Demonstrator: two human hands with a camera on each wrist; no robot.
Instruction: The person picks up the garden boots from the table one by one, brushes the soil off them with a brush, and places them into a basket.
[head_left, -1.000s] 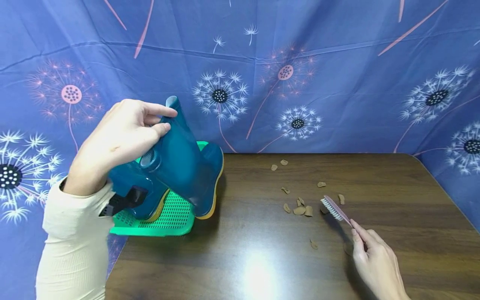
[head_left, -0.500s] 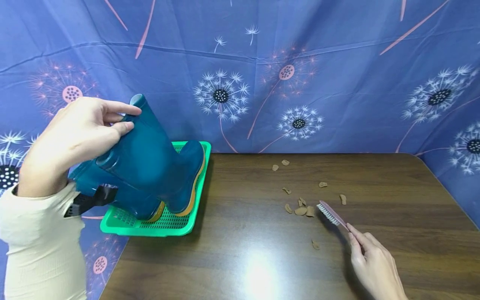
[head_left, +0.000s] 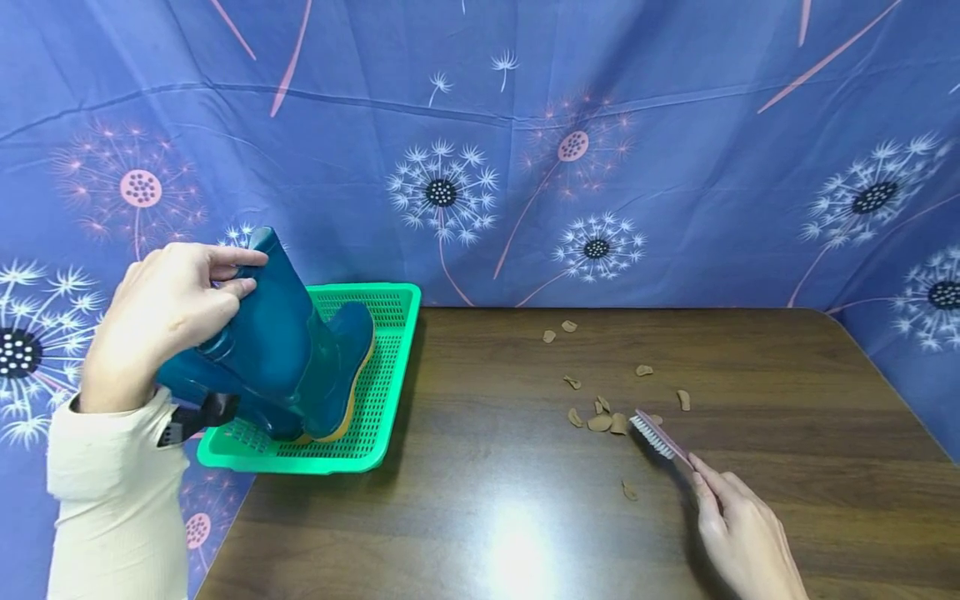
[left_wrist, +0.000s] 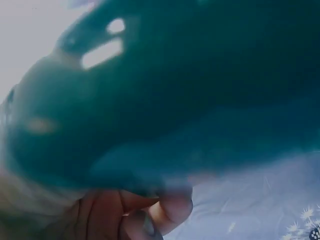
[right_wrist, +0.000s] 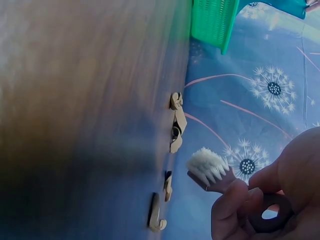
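Note:
My left hand (head_left: 168,304) pinches the top edge of a teal rubber boot (head_left: 273,333) with a yellow sole. That boot leans over a green plastic basket (head_left: 408,358), its foot down inside. A second matching boot (head_left: 202,383) lies behind it in the basket, partly hidden. Teal boot shaft (left_wrist: 165,95) fills most of the left wrist view, the curled fingers under it. My right hand (head_left: 746,525) grips the handle of a pink brush (head_left: 663,437) with white bristles, held low over the table beside several curled brown scraps (head_left: 599,423). In the right wrist view the bristles (right_wrist: 207,167) point toward the tabletop.
The basket stands at the left end of a dark wooden table (head_left: 480,492). More brown scraps (head_left: 683,400) lie scattered in the table's middle and right. Behind the table hangs a blue cloth (head_left: 510,67) with dandelion prints.
My left hand has carried the boot left, from over the basket's right edge, then lowered it into the basket. The brush has shifted slightly left toward the clustered scraps.

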